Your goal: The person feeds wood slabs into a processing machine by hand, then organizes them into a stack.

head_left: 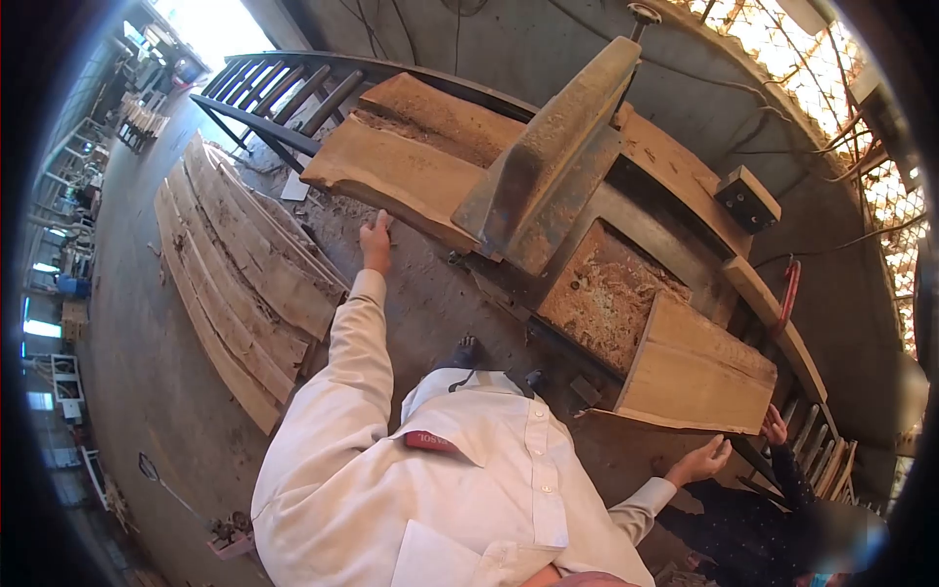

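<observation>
- Left hand (376, 242) reaches, fingers loosely open, to the near edge of the long slab (411, 166) lying on the saw bench (636, 210); whether it touches is unclear.
- Right hand (699, 460) is open under the near corner of the short board (699, 377), gripping nothing.
- Judging by the sawdust, cutting is under way: 2 pieces sit on the bench, and curved offcuts (245, 274) are stacked on the floor.
- A co-worker's hand (775, 428) meets the same corner; that person's body is cut off.
- Blade is hidden.
</observation>
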Tool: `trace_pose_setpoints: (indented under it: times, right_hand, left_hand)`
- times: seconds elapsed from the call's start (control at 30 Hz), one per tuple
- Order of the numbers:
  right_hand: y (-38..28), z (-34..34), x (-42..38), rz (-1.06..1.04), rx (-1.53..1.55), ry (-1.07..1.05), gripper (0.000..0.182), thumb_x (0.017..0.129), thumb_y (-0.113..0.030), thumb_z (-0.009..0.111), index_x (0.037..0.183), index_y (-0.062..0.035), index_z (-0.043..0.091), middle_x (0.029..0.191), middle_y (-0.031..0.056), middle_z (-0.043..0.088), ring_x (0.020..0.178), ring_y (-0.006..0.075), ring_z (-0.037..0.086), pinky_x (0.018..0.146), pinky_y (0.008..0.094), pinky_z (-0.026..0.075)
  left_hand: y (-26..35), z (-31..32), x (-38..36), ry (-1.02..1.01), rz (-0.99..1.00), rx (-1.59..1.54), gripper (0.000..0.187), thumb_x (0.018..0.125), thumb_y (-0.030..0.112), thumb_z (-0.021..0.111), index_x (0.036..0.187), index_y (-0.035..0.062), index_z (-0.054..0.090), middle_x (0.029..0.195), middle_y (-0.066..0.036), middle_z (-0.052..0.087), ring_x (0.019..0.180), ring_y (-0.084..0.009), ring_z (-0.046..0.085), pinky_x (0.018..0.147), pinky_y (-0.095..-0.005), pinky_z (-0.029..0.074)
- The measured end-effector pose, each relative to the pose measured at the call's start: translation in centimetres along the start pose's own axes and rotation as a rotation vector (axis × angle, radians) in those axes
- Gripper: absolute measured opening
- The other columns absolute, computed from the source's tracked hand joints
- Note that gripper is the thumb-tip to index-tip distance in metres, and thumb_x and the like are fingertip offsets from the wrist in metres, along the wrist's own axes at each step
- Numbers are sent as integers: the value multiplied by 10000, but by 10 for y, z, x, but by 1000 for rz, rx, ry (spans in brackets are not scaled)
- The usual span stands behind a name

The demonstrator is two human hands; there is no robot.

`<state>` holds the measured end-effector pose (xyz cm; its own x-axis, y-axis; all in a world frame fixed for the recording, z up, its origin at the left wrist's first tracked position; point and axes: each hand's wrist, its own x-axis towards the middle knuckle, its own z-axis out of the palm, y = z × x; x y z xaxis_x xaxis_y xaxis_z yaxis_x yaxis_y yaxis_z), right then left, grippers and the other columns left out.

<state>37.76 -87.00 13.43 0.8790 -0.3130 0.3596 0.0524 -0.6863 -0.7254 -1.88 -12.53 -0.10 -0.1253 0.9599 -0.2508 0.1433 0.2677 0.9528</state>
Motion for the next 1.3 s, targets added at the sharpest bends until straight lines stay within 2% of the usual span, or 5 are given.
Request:
trace_pose_setpoints:
  times: [0.13, 0.57, 0.87, 1.17, 1.3]
  right_hand:
    - [-76, 8, -43, -128, 71, 8, 426, 1024, -303, 590, 1249, 55, 639, 1304, 203, 630, 1200, 331, 609, 1011, 414, 487]
    - [-237, 101, -207, -43, 341, -973, 365, 995, -233, 644, 1255, 24, 633, 1201, 139, 697, 1113, 208, 647, 992, 335, 482]
    - [-201, 165, -235, 541, 774, -1172, 523, 980, -334, 662, 1333, 34, 547, 1262, 119, 625, 1108, 213, 627, 921, 363, 524]
    - [-163, 154, -211, 294, 376, -1025, 538, 905, -432, 726, 1117, 59, 668, 1004, 121, 716, 903, 176, 646, 818, 333, 504]
    - [-157, 138, -200, 292, 364, -940, 527, 911, -421, 728, 1110, 64, 670, 996, 111, 713, 893, 155, 630, 808, 319, 495]
  left_hand:
    - [51, 3, -7, -273, -242, -593, 435, 899, 362, 772, 1143, 40, 613, 1096, -107, 676, 920, -228, 667, 753, -406, 537]
    - [47, 9, -20, -280, -215, -312, 453, 885, 270, 798, 1195, 29, 571, 1135, -108, 654, 953, -263, 660, 771, -499, 565]
    - [31, 6, -155, -349, -309, -254, 320, 911, 259, 774, 1055, 22, 613, 1017, -89, 666, 884, -232, 675, 677, -410, 562]
    - [28, 0, -222, -550, -374, -260, 352, 967, 328, 698, 1091, 18, 589, 1105, -137, 648, 972, -249, 671, 767, -447, 596]
    - [31, -29, -187, -287, -258, -320, 444, 942, 448, 707, 991, 31, 562, 952, -73, 550, 763, -145, 555, 642, -336, 514]
